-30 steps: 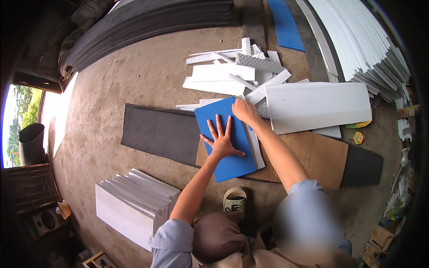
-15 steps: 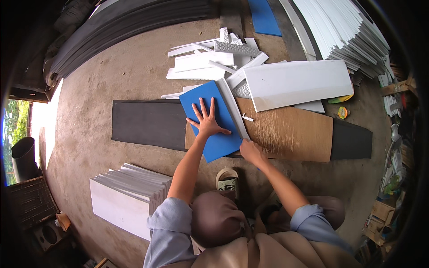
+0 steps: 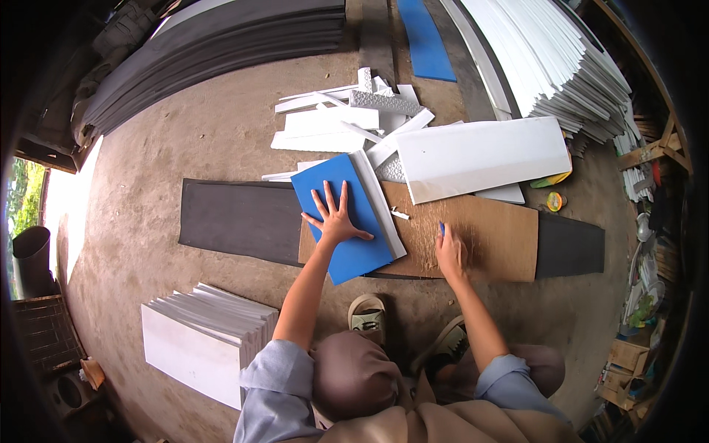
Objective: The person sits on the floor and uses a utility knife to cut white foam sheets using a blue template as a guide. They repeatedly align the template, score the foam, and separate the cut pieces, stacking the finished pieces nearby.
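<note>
Blue sheet [image 3: 347, 218] at frame centre, lying flat on brown board [image 3: 487, 236], pinned under left hand [image 3: 337, 221] with fingers spread wide. Bright blue, rectangular, white strip along its right edge. Right hand [image 3: 449, 252] just beside, pinching small blue tool [image 3: 442, 229] against board.

We see a bare brown concrete floor [image 3: 185, 140] lit by bright daylight from an opening [image 3: 63, 210] at the left, with long dark grey foam sheets [image 3: 221, 37] piled along the far edge, stacked white foam boards [image 3: 561, 66] at the right and wooden clutter [image 3: 653, 151] beyond.
</note>
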Available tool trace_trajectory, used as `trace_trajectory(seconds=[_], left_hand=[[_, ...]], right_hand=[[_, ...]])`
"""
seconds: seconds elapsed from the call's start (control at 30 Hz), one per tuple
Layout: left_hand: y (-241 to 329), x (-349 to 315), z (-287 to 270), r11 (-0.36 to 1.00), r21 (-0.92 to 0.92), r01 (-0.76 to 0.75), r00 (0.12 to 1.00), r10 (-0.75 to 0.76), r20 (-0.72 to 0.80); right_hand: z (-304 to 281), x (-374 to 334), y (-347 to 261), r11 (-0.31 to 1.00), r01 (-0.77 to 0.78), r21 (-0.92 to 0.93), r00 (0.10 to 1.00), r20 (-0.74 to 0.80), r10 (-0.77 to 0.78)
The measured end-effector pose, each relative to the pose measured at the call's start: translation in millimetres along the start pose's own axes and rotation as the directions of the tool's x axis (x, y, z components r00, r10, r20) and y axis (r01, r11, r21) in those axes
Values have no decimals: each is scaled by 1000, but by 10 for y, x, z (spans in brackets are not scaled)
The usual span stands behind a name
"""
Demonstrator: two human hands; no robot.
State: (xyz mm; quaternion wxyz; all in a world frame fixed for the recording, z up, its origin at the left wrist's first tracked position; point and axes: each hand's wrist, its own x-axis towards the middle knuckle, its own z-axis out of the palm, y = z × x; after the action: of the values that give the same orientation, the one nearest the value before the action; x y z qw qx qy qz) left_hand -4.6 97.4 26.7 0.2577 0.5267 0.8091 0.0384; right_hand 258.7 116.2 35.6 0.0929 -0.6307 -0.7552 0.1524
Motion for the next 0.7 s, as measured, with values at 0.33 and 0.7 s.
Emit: trace_trajectory(seconds=[0.33,0.7], left_hand=[[-110,-61,40,998,-60,-15,993,8,-116],[-168,-154,60,954,-256,-154,932,54,-358]], right_hand=[[577,-361,-800,958,192,214,981,-30,-190],[559,118,-773,744,-290,602,934,346,84]])
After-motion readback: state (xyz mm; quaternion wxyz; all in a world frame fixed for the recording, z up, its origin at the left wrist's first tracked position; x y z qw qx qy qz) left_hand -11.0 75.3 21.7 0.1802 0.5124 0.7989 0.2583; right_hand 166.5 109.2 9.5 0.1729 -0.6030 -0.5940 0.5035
